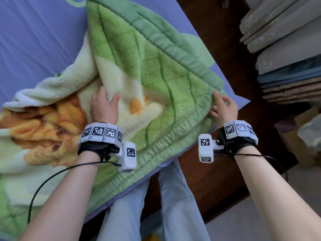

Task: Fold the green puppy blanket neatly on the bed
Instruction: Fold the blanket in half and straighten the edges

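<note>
- The blanket (139, 70) is fluffy green fleece with leaf veins, cream patches and an orange puppy print, lying rumpled at the near corner of the bed (34, 32).
- Left hand (104, 105) grips a cream fold, fingers closed on it.
- Right hand (224, 106) pinches the blanket's stitched corner.
</note>
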